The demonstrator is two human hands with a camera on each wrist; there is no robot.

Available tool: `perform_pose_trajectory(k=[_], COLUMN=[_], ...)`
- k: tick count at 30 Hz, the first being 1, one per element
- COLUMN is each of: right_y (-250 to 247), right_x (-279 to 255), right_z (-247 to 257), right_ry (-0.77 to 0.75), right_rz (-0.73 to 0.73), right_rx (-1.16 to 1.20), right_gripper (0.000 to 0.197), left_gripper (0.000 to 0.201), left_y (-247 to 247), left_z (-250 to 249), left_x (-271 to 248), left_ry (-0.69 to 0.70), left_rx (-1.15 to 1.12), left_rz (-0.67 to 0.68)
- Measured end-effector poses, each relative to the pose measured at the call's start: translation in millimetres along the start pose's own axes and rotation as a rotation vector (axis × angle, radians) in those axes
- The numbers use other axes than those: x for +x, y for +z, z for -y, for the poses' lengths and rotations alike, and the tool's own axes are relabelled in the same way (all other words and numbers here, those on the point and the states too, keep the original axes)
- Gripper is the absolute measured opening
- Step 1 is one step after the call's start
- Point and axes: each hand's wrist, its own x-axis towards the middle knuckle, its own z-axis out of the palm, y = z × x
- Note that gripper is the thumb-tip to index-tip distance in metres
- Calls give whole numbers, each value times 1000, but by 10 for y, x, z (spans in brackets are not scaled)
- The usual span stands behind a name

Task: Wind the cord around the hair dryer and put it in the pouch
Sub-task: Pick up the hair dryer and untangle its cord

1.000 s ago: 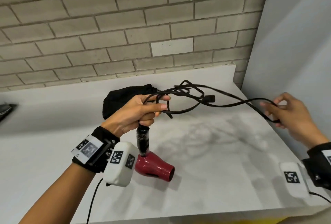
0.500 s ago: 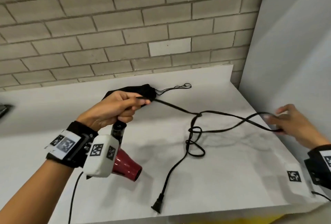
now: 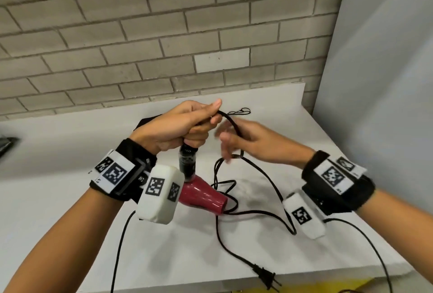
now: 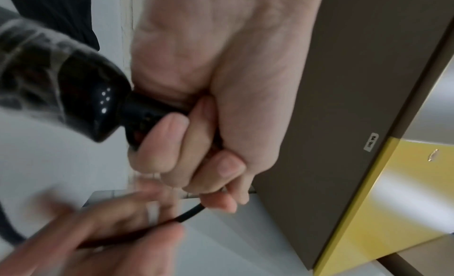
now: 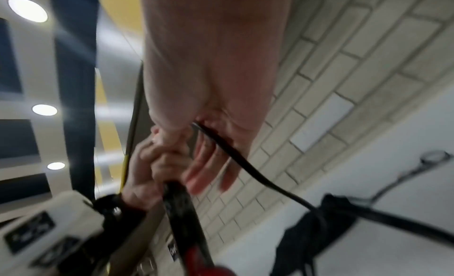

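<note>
— Where are my hands, and what's under them?

— My left hand (image 3: pixel 178 126) is curled tight round the black handle of the hair dryer (image 3: pixel 201 195), pinching the cord (image 3: pixel 230 120) at the top of the fist; the red barrel hangs low over the white counter (image 3: pixel 70 152), nozzle pointing right. My right hand (image 3: pixel 248 142) is just beside it with the cord running through its blurred fingers — closed on it loosely, as far as I can tell.

— And the rest of the cord?

— It drops in loose loops onto the counter, and the plug (image 3: pixel 264 280) lies at the near edge.

— The pouch?

— The black pouch (image 3: pixel 146 123) sits on the counter behind my left hand, mostly hidden, its drawstring (image 3: pixel 240 112) trailing right.

— The room?

— A grey brick wall (image 3: pixel 164 35) runs along the far side, and a plain pale panel (image 3: pixel 386 82) closes off the right.
</note>
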Motion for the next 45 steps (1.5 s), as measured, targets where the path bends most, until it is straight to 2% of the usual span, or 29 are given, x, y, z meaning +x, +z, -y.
perform_pose_trajectory(k=[1, 5, 9, 13, 15, 17, 19, 20, 22, 24, 27, 29, 32, 35, 39, 42, 45], right_y=[35, -140, -283, -380, -442, -443, -354, -282, -85, 126, 336, 419, 508, 496, 469, 441, 352], right_x=[-14, -226, -442, -622, -700, -775, -790, -785, -751, -714, -698, -689, -641, -611, -554, -414, -318], right_z=[-49, -201, -276, -372, -403, -429, -441, -439, -411, -345, -178, -109, -37, 15, 165, 329, 381], right_ry=[26, 75, 140, 185, 169, 135, 105, 105, 116, 108, 102, 66, 35, -29, -268, -278, -240], right_rz=[6, -51, -58, -84, -147, -287, -421, -435, -371, -319, -249, -226, -173, -133, -218, -321, -356], right_rx=[10, -126, -254, -251, -297, -367, -471, -584, -878, -1118, -1276, -1363, -1433, -1486, -1429, -1338, -1309], right_gripper=[24, 35, 47, 41, 31, 19, 17, 19, 17, 6, 23, 27, 33, 32, 16, 19, 48], left_gripper=[38, 34, 35, 34, 31, 29, 27, 26, 26, 27, 26, 29, 32, 33, 32, 29, 36], left_y=[-23, -78, -196, -174, -110, -29, 48, 88, 162, 231, 330, 389, 453, 458, 493, 545, 571], left_z=[13, 141, 214, 270, 316, 372, 426, 452, 485, 498, 506, 505, 508, 532, 573, 608, 554], left_x=[-15, -110, -198, -169, -107, -37, 4, 26, 68, 107, 151, 182, 212, 222, 212, 232, 231], left_ry=[5, 14, 77, 58, 44, 22, 21, 32, 57, 64, 85, 90, 73, 45, -29, -14, 1], left_rx=[-24, -117, -234, -213, -254, -327, -397, -425, -461, -465, -432, -450, -452, -445, -333, -219, -158], left_rz=[-7, -15, -93, -41, 9, 29, 13, 1, -32, -91, -165, -132, -61, -53, -30, -41, -89])
